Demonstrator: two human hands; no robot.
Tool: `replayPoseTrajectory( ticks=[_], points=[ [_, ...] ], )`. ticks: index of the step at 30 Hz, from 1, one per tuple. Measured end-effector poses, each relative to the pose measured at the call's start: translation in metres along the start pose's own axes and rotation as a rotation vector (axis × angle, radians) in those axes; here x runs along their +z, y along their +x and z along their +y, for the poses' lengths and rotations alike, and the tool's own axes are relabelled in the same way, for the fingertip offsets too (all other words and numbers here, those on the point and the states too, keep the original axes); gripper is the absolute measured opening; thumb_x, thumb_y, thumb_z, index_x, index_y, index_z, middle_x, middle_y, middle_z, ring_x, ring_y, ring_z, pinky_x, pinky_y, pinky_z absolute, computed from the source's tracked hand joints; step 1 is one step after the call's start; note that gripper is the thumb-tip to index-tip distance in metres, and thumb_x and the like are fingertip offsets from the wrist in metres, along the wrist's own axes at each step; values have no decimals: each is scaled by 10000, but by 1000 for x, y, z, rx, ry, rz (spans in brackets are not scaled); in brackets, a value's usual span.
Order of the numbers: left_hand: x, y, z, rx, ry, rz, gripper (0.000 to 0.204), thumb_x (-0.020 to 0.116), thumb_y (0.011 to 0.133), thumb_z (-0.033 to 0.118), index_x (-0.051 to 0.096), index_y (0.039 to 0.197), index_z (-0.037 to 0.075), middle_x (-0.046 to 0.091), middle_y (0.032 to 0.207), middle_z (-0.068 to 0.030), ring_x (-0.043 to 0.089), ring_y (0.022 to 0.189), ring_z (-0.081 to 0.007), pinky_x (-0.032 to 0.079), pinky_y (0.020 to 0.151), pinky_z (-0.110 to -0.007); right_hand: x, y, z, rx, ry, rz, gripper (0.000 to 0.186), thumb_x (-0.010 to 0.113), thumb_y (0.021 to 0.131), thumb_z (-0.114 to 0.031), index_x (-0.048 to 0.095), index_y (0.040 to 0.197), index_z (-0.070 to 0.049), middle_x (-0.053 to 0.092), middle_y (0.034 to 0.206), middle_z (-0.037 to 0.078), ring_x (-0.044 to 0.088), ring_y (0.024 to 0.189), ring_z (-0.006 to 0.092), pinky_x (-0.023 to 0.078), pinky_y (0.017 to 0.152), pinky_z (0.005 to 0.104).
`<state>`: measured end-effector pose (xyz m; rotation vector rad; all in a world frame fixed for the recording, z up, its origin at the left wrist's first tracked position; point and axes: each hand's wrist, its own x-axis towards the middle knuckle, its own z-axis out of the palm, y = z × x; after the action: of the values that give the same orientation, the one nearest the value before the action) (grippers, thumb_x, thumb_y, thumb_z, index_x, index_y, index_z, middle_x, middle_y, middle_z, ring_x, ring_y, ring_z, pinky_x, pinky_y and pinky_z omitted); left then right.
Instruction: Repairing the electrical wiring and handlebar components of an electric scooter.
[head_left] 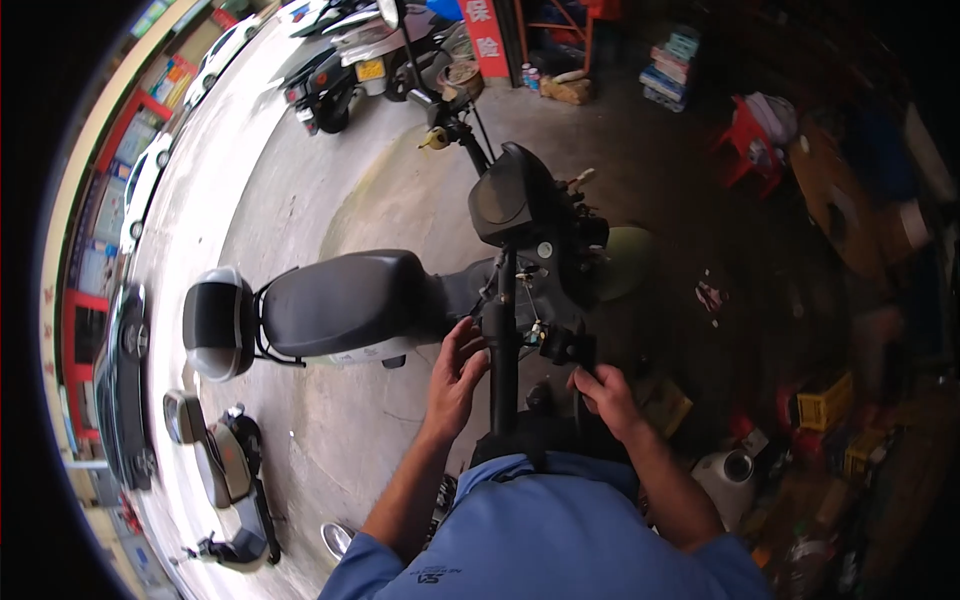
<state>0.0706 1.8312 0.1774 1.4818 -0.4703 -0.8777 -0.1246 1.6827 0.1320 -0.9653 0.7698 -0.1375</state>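
Observation:
An electric scooter stands crosswise before me, its black seat point(345, 300) to the left and its dark handlebar cover point(510, 195) ahead. One black handlebar grip point(502, 375) points toward my body. My left hand point(458, 375) is open on the left side of this grip, fingers curved and apart, the tips at its edge. A black control housing point(570, 347) with exposed wires point(537, 333) sits right of the bar. Below the housing, my right hand point(608, 398) has curled fingers closed at a thin black brake lever point(579, 408); the fingertips are partly hidden.
A silver-and-black top box point(220, 325) sits behind the seat. Another scooter point(228, 470) stands at lower left, with more parked motorbikes point(330, 85) at the back. Right of me are a red stool point(750, 145), yellow boxes point(825, 402) and a white rounded object point(724, 480).

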Motion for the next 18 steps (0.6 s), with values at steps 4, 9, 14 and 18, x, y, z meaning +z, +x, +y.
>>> replayPoseTrajectory(
  ticks=[4, 9, 14, 18],
  points=[
    [35, 10, 25, -14, 212, 94, 752, 645, 860, 240, 236, 1468, 74, 465, 1327, -135, 518, 1126, -212, 419, 962, -357, -10, 32, -24, 45, -85, -134, 217, 586, 917, -226, 641, 813, -43, 453, 576, -69, 363, 492, 10, 249, 442, 210],
    [65, 22, 40, -24, 478, 242, 832, 725, 783, 266, 267, 1448, 66, 477, 1280, -136, 505, 1120, -214, 409, 974, -368, -15, 49, -51, 40, -184, -284, 232, 574, 923, -212, 643, 907, 9, 627, 749, 10, 549, 672, 79, 435, 623, 239],
    [84, 29, 42, -43, 672, 327, 906, 779, 724, 248, 261, 1428, 13, 448, 1284, -157, 470, 1169, -238, 366, 1020, -335, -19, 55, -70, 116, -243, -406, 233, 564, 928, -197, 631, 1003, 14, 668, 847, 55, 597, 785, 105, 466, 729, 265],
    [91, 28, 45, -84, 735, 367, 941, 796, 697, 233, 251, 1427, -3, 447, 1278, -175, 469, 1177, -252, 354, 1032, -336, -16, 56, -75, 20, -257, -442, 235, 564, 928, -189, 623, 1023, 18, 664, 841, 52, 589, 776, 97, 470, 714, 271]
  ],
)
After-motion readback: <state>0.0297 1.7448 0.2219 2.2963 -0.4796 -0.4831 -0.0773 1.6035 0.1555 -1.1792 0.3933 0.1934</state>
